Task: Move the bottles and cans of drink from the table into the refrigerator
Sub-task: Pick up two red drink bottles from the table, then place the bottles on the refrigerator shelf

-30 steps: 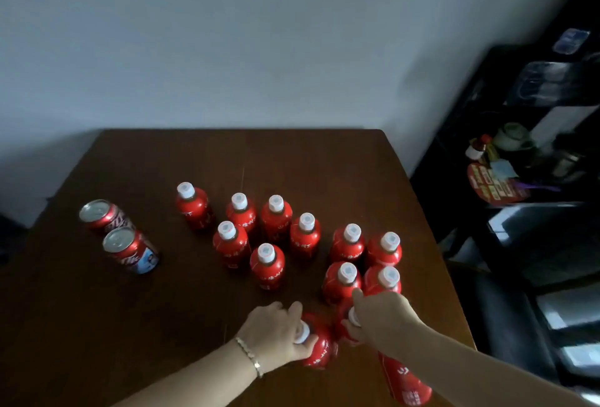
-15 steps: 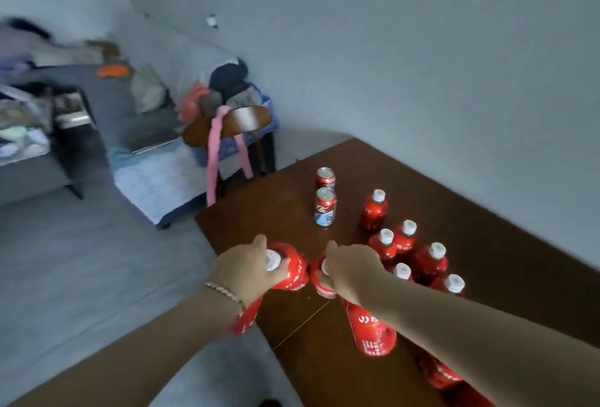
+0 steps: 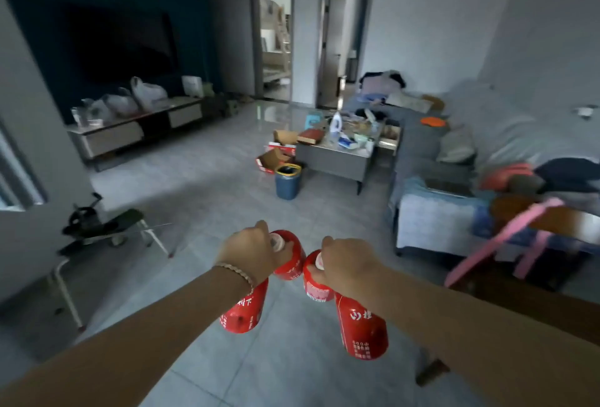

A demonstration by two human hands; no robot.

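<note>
Over the grey tiled floor, out in front of the person, 4 red bottles w/ pale caps hung 2 per hand: the left hand had fingers curled round the necks of the upper left bottle & lower left bottle, the right hand likewise clamped on the small right bottle & big right bottle. Further off, 1 blue bin w/ a yellow rim stood just beside the coffee table, contents too dark to tell, & 1 open cardboard box lay near it.
</note>
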